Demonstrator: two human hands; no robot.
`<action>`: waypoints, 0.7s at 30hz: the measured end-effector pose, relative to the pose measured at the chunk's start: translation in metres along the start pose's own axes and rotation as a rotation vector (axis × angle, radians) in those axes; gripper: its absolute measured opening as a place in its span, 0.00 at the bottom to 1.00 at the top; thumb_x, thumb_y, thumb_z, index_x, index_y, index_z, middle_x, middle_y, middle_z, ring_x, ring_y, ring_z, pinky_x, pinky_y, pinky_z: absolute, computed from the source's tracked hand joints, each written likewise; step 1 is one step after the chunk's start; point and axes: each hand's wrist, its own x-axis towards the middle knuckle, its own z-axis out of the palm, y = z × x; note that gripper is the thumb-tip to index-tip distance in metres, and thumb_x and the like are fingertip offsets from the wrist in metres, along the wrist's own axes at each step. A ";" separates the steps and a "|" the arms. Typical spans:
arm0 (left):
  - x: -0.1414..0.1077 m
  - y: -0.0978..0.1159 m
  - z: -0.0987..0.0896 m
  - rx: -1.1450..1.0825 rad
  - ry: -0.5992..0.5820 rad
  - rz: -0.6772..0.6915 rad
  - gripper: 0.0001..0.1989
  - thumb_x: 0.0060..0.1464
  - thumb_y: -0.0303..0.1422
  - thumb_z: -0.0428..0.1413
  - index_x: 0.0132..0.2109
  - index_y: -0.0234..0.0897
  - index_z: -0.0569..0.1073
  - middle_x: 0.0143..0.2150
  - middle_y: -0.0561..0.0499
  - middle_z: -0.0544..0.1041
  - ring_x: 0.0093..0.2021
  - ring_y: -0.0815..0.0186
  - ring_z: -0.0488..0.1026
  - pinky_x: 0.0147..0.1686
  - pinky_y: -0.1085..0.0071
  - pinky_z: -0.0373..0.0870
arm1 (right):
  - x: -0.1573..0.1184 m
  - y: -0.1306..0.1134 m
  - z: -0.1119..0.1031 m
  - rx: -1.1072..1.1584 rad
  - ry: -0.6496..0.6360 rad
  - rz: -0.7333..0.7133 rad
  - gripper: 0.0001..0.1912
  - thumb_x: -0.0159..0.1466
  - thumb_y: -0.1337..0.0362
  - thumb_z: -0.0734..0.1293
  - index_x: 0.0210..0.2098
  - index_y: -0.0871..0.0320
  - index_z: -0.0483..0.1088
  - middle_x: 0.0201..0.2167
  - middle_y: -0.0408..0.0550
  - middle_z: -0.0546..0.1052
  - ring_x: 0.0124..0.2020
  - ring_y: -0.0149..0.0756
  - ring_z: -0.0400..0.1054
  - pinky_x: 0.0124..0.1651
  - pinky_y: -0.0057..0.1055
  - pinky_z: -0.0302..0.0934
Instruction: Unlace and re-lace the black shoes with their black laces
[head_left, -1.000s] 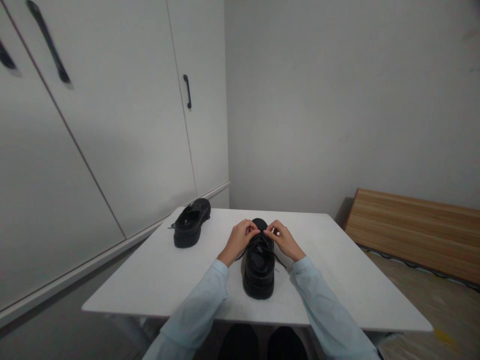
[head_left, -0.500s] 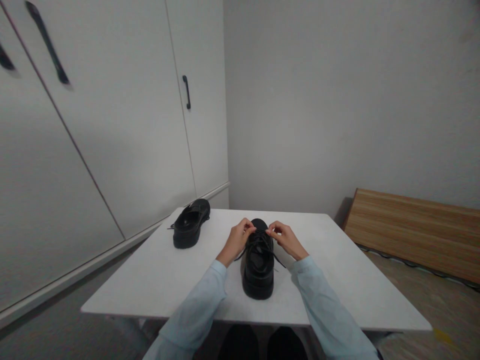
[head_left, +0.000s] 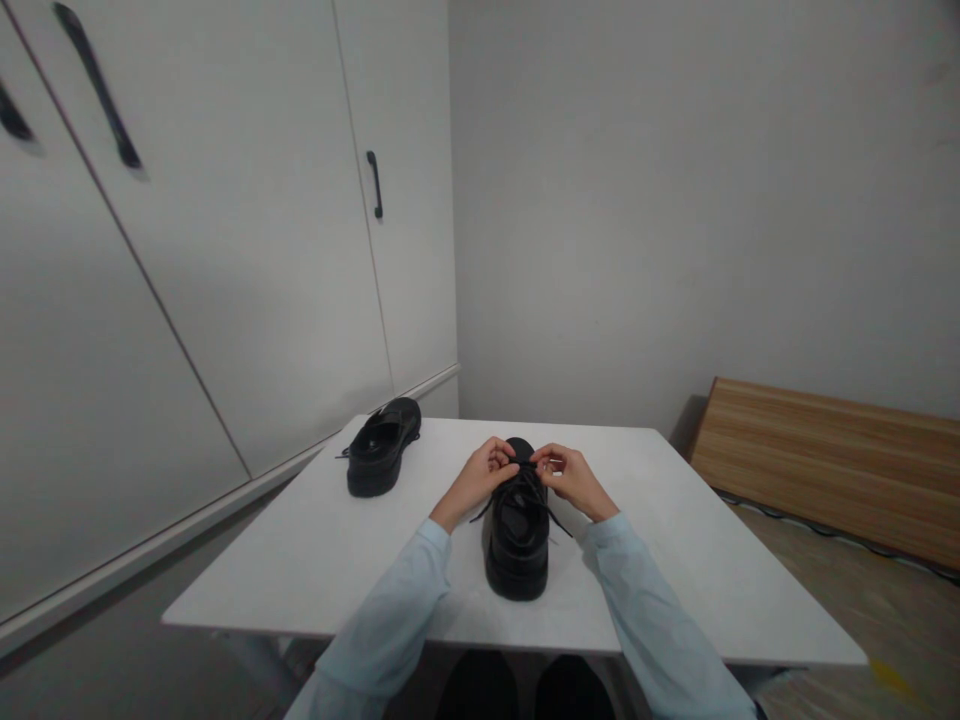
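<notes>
Black lace-up shoe [head_left: 517, 560]: upright on the counter [head_left: 315, 590], between and just below both grips; its toe points away from the person, under and just beyond the fingertips, while its heel sits closer to the person than either grip.
Shoe opening: on the near side of both grips, facing up, with a glossy dark lining.
Left grip [head_left: 478, 480]: thumb and forefinger pinched on the black shoelace [head_left: 523, 463] over the front of the shoe, from its left side, the other fingers curled.
Right grip [head_left: 574, 482]: closed on the same shoelace from the right side, thumb and fingers bent inward, facing the left grip with a narrow gap between.
Shoelace: a short dark stretch runs across between the two grips; more strands cross the shoe just on their near side.
Loose lace ends: one slants out below the left grip, the other below the right grip, toward its wrist.
Second black shoe [head_left: 375, 470]: upright, well apart from the left grip, on its left, toe pointing away and a little to the right; a thin lace end sticks out at its left side.
Sleeves [head_left: 390, 620]: light blue, reaching to both wrists.
Cabinet doors [head_left: 225, 250]: pale, with dark handles, beyond the left grip.
Wood-grain panel [head_left: 825, 470]: tilted beside the wall, far to the right of the right grip.
</notes>
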 end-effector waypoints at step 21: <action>0.002 -0.003 -0.004 0.578 0.196 0.161 0.05 0.54 0.26 0.52 0.30 0.35 0.70 0.31 0.51 0.69 0.35 0.66 0.68 0.38 0.70 0.64 | -0.001 -0.002 -0.005 -0.336 0.039 0.018 0.08 0.49 0.72 0.64 0.27 0.59 0.72 0.24 0.44 0.75 0.23 0.30 0.64 0.30 0.25 0.57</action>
